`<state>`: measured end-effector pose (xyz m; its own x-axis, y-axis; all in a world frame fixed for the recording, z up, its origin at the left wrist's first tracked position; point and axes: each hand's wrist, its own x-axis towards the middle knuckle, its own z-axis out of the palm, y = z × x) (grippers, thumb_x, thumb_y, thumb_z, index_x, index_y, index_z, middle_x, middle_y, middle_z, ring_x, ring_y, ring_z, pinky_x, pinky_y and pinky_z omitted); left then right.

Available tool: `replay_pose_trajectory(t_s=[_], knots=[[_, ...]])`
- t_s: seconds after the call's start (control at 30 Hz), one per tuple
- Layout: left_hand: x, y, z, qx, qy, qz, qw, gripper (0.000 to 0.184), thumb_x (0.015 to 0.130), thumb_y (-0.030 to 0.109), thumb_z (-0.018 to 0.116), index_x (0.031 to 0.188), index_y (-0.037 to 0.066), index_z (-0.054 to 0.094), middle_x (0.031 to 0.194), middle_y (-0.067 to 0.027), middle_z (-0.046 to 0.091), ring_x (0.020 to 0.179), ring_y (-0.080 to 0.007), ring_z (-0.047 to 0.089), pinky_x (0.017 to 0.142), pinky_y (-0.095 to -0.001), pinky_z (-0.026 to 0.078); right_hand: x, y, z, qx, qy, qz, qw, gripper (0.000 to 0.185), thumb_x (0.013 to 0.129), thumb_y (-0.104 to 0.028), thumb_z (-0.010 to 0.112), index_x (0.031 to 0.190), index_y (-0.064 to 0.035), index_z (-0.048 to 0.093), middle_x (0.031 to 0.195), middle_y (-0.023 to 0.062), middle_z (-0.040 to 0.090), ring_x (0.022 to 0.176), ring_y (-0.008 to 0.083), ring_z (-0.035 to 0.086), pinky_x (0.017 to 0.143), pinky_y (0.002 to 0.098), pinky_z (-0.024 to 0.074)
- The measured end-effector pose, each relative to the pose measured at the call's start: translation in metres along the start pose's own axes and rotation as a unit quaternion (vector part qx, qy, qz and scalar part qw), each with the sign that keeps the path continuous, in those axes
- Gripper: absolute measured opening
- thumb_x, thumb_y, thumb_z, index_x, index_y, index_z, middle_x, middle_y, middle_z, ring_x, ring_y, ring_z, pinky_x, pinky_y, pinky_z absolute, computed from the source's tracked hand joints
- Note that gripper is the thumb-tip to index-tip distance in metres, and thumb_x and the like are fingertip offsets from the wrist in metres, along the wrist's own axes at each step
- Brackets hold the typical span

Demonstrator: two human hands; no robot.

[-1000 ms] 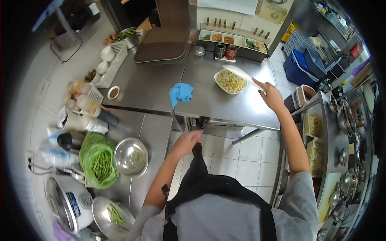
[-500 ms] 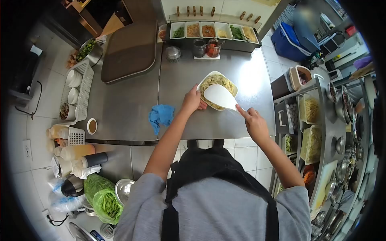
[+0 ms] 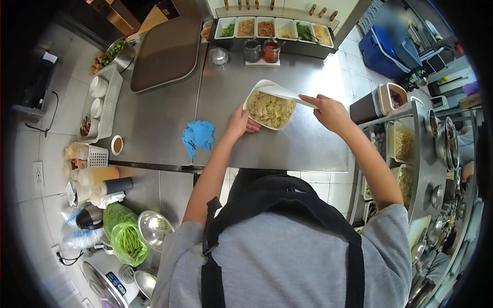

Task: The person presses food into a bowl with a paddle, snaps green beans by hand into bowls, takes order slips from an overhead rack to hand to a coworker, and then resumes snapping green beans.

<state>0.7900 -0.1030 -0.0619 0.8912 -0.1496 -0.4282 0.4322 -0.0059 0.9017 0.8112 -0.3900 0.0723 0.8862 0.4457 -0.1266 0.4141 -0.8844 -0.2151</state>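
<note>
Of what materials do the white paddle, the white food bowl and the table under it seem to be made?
White paddle: probably plastic, smooth and evenly white, with no wood grain showing.
White bowl: smooth and plain; plastic or ceramic, the look leaves it open.
Table: metal, likely stainless steel with a satin finish; it is grey and returns a bright, blurred glare.
</note>
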Motion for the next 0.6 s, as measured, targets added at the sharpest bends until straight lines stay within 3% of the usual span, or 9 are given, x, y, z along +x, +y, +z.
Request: replay_pose_trajectory(t_s=[0.23, 0.37, 0.47, 0.6], knots=[[-0.023, -0.004, 0.021, -0.051, 0.048, 0.007, 0.997, 0.042, 0.102, 0.023, 0.028, 0.140, 0.005, 0.028, 0.090, -0.0240, 0.068, 0.073, -0.0292, 0.070, 0.063, -0.0353, 0.058, -0.053, -0.001, 0.055, 0.104, 0.037, 0.032, 0.993, 0.062, 0.083, -0.006, 0.055, 0.138, -0.0322, 0.046, 0.089, 0.0123, 0.058, 0.082, 0.0308, 0.062, 0.074, 0.0429, 0.0508], [-0.031, 0.001, 0.015, -0.056, 0.032, -0.017, 0.998, 0.046, 0.102, 0.029, 0.031, 0.141, 0.005, 0.029, 0.094, -0.0230, 0.068, 0.077, -0.0280, 0.070, 0.068, -0.0354, 0.057, -0.049, -0.003, 0.039, 0.130, 0.068, 0.037, 0.988, 0.062, 0.083, -0.005, 0.056, 0.139, -0.0307, 0.047, 0.085, 0.0133, 0.057, 0.077, 0.0320, 0.060, 0.073, 0.0430, 0.0480], [-0.049, 0.001, 0.015, 0.008, 0.044, -0.058, 0.997, 0.050, 0.101, 0.032, 0.037, 0.143, 0.005, 0.030, 0.097, -0.0209, 0.068, 0.079, -0.0249, 0.070, 0.071, -0.0340, 0.056, -0.039, 0.006, 0.047, 0.137, 0.055, 0.040, 0.988, 0.062, 0.084, -0.005, 0.057, 0.139, -0.0295, 0.046, 0.086, 0.0150, 0.057, 0.079, 0.0329, 0.059, 0.075, 0.0423, 0.0465], [-0.086, -0.038, 0.012, 0.073, 0.004, -0.027, 0.997, 0.053, 0.099, 0.030, 0.045, 0.144, 0.005, 0.033, 0.098, -0.0173, 0.069, 0.079, -0.0207, 0.068, 0.073, -0.0306, 0.054, -0.042, 0.009, 0.071, 0.217, 0.070, 0.028, 0.973, 0.059, 0.085, -0.006, 0.055, 0.139, -0.0258, 0.047, 0.093, 0.0175, 0.060, 0.086, 0.0353, 0.061, 0.079, 0.0430, 0.0488]])
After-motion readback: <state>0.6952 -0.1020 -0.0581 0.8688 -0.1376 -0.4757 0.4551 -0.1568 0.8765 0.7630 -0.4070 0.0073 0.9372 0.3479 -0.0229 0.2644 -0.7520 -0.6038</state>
